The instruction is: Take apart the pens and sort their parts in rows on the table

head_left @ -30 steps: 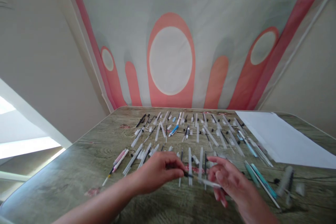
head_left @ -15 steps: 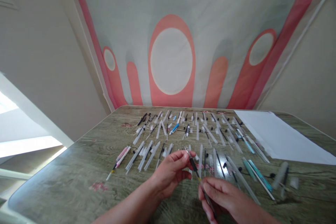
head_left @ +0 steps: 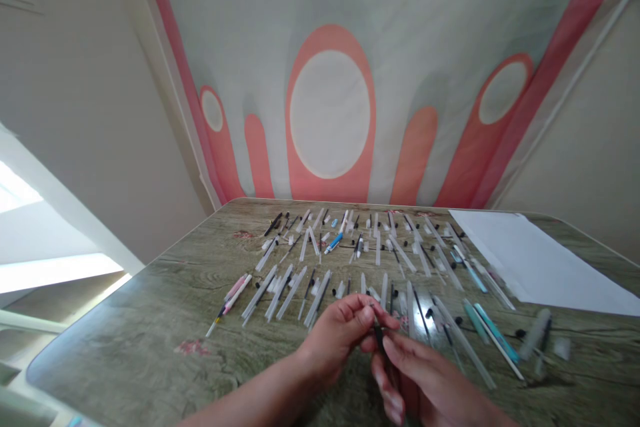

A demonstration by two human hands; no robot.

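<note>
A thin dark pen refill (head_left: 379, 333) is held between my two hands, low in the middle of the view. My left hand (head_left: 343, 333) pinches its upper end between thumb and fingertips. Lower down, the fingers of my right hand (head_left: 417, 367) are closed around the refill, close against the left fingertips. Most of its lower length is hidden by the right hand. Just beyond my hands lie clear pen barrels (head_left: 384, 290) and dark refills (head_left: 421, 310) on the wood-patterned table (head_left: 250, 373).
Rows of clear barrels (head_left: 291, 293), refills and small caps spread across the table. Pink and white pens (head_left: 236, 293) lie left, turquoise pen parts (head_left: 495, 333) right. A blue pen (head_left: 333, 243) rests mid-table. A white sheet (head_left: 545, 260) covers the back right.
My right hand has slid up along the refill towards my left hand, covering the yellow section that showed before. The hands are now nearly touching. The view has shifted slightly.
</note>
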